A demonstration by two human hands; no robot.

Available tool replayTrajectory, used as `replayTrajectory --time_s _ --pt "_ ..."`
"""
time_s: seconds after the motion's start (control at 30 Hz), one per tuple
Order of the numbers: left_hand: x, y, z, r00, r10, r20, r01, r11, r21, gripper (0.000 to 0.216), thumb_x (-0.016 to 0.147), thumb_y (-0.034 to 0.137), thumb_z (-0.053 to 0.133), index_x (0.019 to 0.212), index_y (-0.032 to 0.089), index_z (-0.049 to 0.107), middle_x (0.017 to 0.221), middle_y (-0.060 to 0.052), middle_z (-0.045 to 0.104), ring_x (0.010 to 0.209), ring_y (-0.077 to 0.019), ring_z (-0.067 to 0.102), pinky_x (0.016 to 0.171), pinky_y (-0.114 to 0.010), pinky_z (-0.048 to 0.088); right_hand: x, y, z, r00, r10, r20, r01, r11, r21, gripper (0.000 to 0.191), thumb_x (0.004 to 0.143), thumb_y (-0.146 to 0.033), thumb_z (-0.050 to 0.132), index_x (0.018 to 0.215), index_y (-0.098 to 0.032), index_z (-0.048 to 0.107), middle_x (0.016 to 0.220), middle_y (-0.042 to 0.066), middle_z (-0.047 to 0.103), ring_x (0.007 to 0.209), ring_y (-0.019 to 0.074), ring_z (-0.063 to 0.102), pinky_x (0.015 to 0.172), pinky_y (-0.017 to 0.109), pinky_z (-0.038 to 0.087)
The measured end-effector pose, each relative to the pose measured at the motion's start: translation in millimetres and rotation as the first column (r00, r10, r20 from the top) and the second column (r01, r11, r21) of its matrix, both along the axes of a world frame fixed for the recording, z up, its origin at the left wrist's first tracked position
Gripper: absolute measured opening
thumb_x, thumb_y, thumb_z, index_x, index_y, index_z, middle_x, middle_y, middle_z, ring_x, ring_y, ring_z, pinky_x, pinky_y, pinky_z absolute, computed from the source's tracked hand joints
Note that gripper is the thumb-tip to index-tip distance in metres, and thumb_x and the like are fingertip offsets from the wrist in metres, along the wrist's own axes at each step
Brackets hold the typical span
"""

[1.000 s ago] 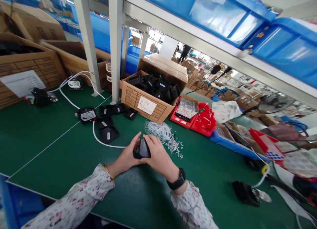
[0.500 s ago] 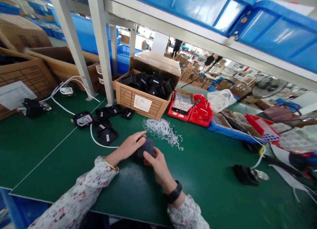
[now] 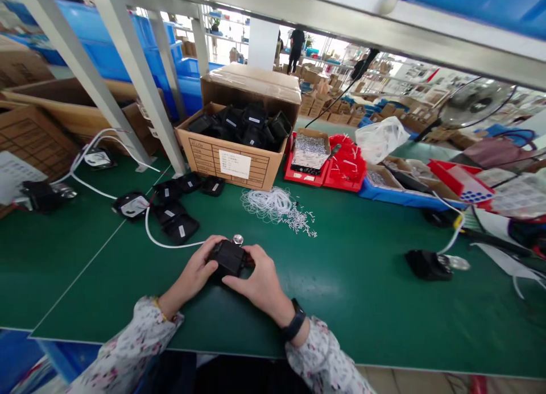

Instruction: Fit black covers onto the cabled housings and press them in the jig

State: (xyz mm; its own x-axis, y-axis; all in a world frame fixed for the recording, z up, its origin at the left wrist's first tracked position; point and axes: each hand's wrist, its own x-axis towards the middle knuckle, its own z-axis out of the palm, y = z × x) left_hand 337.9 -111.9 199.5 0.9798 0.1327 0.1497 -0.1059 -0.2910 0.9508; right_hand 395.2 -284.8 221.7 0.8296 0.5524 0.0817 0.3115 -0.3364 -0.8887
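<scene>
Both my hands hold one small black plastic part [image 3: 228, 257] low over the green table [image 3: 341, 291]. My left hand [image 3: 194, 272] grips its left side with curled fingers. My right hand [image 3: 260, 280] grips its right side, a black watch on that wrist. A small shiny metal piece [image 3: 238, 239] shows just behind the part. Several similar black parts [image 3: 177, 212] lie on the table to the left of my hands. A heap of white ties [image 3: 273, 203] lies just beyond.
An open cardboard box [image 3: 232, 164] full of black parts stands at the back. Red trays [image 3: 326, 169] and a blue tray [image 3: 405, 198] sit to its right. A white cable [image 3: 149, 235] runs on the left. A black tool [image 3: 426, 264] lies at the right. Shelf posts [image 3: 140, 81] rise behind.
The view has tilted down and my hands have drawn nearer to the table's front edge. The black part has been turned between my fingers, and the metal piece now shows behind it.
</scene>
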Motion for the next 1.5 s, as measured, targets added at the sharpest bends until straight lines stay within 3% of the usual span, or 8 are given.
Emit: replayTrajectory --time_s 0.5,0.8,0.87,0.97,1.13,1.23,1.33,1.5 --pt "1 -5 -9.1 0.998 0.068 0.000 -0.067 0.994 0.090 0.069 0.076 0.071 0.033 0.114 0.015 0.046 0.112 -0.013 0.051 0.105 -0.0289 0.049 0.094 -0.039 0.037 -2 1 -5.2 0.989 0.031 -0.147 -0.008 0.988 0.157 0.047 0.060 -0.025 0.073 0.103 -0.020 0.052 0.095 0.002 0.051 0.080 0.0148 0.055 0.067 0.026 0.051" --pt "-11 -9 -1.3 0.992 0.124 -0.038 -0.115 0.977 0.179 0.061 0.077 0.063 0.044 0.115 0.017 0.049 0.120 -0.012 0.049 0.105 -0.0266 0.048 0.094 -0.039 0.037 6 -14 -8.6 0.993 0.106 0.051 -0.109 0.992 0.069 0.050 0.064 -0.028 0.074 0.106 -0.020 0.050 0.097 0.003 0.052 0.085 0.0172 0.055 0.073 0.030 0.051" --pt "-16 -16 1.5 0.975 0.150 -0.165 -0.117 0.974 0.193 0.062 0.078 0.054 0.050 0.127 0.018 0.040 0.121 -0.012 0.049 0.090 -0.0216 0.053 0.083 -0.036 0.043 15 -30 -8.5 0.953 0.201 0.226 -0.206 0.979 0.001 0.051 0.069 -0.026 0.071 0.114 -0.019 0.047 0.105 0.007 0.052 0.095 0.0204 0.052 0.082 0.034 0.049" --pt "-11 -35 4.7 0.932 -0.018 -0.362 0.041 0.998 0.055 0.072 0.076 0.045 0.056 0.134 0.015 0.027 0.100 -0.008 0.061 0.066 -0.0160 0.055 0.061 -0.029 0.046 28 -61 -11.1 0.786 0.355 0.506 -0.321 0.934 -0.156 0.045 0.082 -0.016 0.052 0.125 -0.016 0.040 0.118 0.012 0.049 0.112 0.0236 0.044 0.095 0.040 0.042" --pt "24 -81 8.8 0.950 -0.175 -0.259 0.210 0.971 0.111 0.061 0.062 0.025 0.070 0.117 0.016 0.045 0.106 -0.007 0.061 0.094 -0.0240 0.057 0.084 -0.034 0.045 40 -115 -17.8 0.592 0.409 0.695 -0.232 0.912 -0.340 0.039 0.088 -0.009 0.040 0.126 -0.020 0.041 0.123 0.011 0.051 0.113 0.0221 0.044 0.095 0.042 0.042" --pt "51 -102 7.1 0.962 -0.199 -0.187 0.232 0.957 0.175 0.067 0.061 0.019 0.068 0.122 0.019 0.041 0.116 -0.008 0.057 0.104 -0.0256 0.054 0.091 -0.036 0.042 54 -145 -22.2 0.713 0.324 0.622 -0.127 0.932 -0.340 0.037 0.089 -0.013 0.042 0.124 -0.021 0.043 0.126 0.011 0.047 0.114 0.0217 0.045 0.093 0.041 0.044" --pt "75 -114 6.0 0.950 -0.274 -0.152 0.302 0.929 0.212 0.068 0.061 0.017 0.068 0.123 0.020 0.041 0.120 -0.007 0.054 0.110 -0.0258 0.051 0.095 -0.037 0.039 83 -168 -29.1 0.903 0.021 0.429 0.111 0.954 -0.280 0.031 0.086 -0.012 0.043 0.115 -0.018 0.050 0.113 0.011 0.053 0.100 0.0192 0.053 0.085 0.036 0.048" --pt "99 -109 10.1 0.865 -0.458 -0.203 0.493 0.850 0.185 0.072 0.064 0.014 0.063 0.130 0.018 0.035 0.121 -0.008 0.051 0.100 -0.0222 0.055 0.087 -0.033 0.045 141 -173 -41.1 0.942 -0.186 0.279 0.279 0.897 -0.343 0.021 0.076 -0.011 0.055 0.096 -0.017 0.059 0.079 0.002 0.056 0.070 0.0155 0.055 0.066 0.028 0.045"
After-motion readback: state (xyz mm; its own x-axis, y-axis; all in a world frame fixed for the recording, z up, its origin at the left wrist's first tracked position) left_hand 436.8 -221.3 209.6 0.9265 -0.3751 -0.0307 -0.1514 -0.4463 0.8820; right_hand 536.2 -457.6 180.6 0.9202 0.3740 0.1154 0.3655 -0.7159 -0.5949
